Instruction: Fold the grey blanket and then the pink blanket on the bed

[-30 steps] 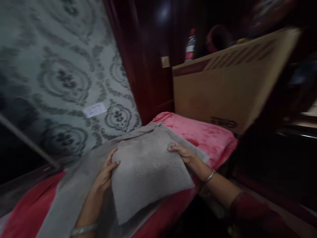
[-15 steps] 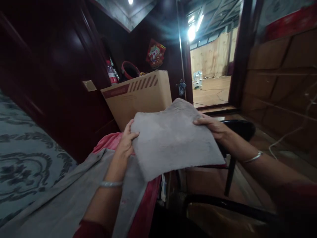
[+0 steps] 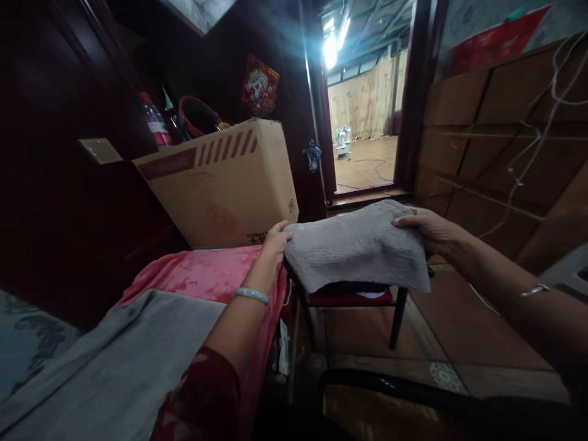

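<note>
Grey rectangular plush cloth (image 3: 353, 251) spread between both hands, partly hiding black-framed chair with red seat (image 3: 331, 299); contact with chair unclear. Left hand (image 3: 275, 240): fingers pinching cloth's upper left corner. Right hand (image 3: 427, 229): fingers gripping upper right edge. Leftward: pink plush blanket (image 3: 193, 272), large grey fabric (image 3: 142, 355), brown cardboard box (image 3: 220, 190) behind.

Cardboard box (image 3: 211, 199), left of centre: dark characters (image 3: 255, 237) along lower front edge, illegible. Bottle (image 3: 151, 116), upper left: red-and-white label (image 3: 159, 131), wording unreadable.
</note>
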### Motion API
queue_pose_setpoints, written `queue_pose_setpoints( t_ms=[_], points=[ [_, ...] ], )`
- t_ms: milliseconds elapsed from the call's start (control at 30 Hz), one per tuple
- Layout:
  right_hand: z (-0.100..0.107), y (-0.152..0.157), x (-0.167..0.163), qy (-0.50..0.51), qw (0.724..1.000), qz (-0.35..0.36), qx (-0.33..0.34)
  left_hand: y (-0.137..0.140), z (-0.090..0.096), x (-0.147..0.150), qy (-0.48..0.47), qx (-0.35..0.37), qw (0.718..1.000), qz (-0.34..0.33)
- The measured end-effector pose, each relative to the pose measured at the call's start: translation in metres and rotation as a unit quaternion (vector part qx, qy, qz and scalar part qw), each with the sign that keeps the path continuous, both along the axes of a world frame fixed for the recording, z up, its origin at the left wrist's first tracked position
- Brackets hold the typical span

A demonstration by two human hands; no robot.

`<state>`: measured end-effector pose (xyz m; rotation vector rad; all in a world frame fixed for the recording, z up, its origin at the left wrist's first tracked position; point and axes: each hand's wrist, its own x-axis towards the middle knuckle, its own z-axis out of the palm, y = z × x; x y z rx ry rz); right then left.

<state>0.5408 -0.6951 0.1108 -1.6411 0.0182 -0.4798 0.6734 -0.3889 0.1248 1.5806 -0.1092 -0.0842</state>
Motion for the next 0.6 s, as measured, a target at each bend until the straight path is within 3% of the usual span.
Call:
queue_pose_setpoints(
  t_ms=[100, 200, 333, 467, 600],
  points=[
    [0.004, 0.003, -0.004, 0.071, 0.990, 0.012, 0.120, 0.005, 0.001, 0.001, -0.033, -0.003, 0.999, -0.028],
    [0.005, 0.001, -0.011, 0.064, 0.986, -0.019, 0.156, -0.001, 0.008, 0.001, -0.050, 0.019, 0.997, -0.057],
    [0.001, -0.005, -0.013, 0.039, 0.981, -0.048, 0.183, -0.019, 0.017, 0.003, -0.092, 0.104, 0.989, -0.043],
    [-0.005, -0.012, -0.010, 0.042, 0.989, -0.098, 0.099, -0.027, 0.019, 0.004, -0.147, 0.193, 0.970, 0.000],
    [-0.012, -0.022, -0.012, 0.032, 0.972, -0.200, -0.122, -0.018, 0.016, -0.004, -0.188, 0.295, 0.936, 0.042]
  ],
)
